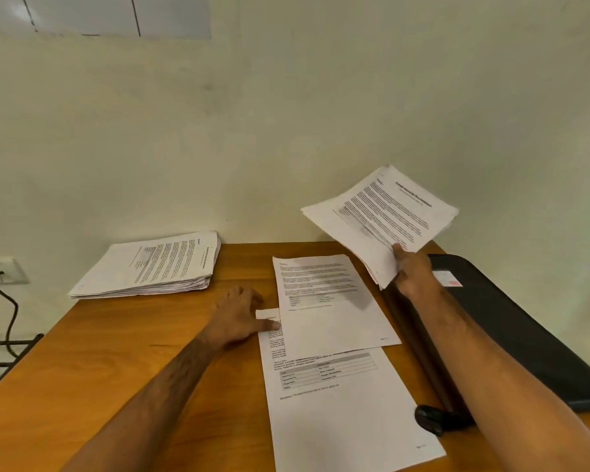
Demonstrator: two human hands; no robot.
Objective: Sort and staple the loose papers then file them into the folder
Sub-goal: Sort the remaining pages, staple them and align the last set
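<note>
My right hand point(410, 272) grips a thin bundle of printed sheets point(382, 219) by its near corner and holds it up above the table's far right. My left hand point(236, 315) rests on the wooden table point(123, 362), its thumb touching the left edge of a lower sheet point(341, 413). A second loose sheet point(331, 301) lies partly over that one. At the far left of the table sits a thick stack of printed papers point(150, 267). A black folder point(511, 321) lies along the right edge. A black stapler point(433, 419) sits beside my right forearm.
A pale wall stands right behind the table. On the left are a wall socket point(0, 270) with a dark cable point(9, 311) and a dark metal rack point(4, 349) below the table edge.
</note>
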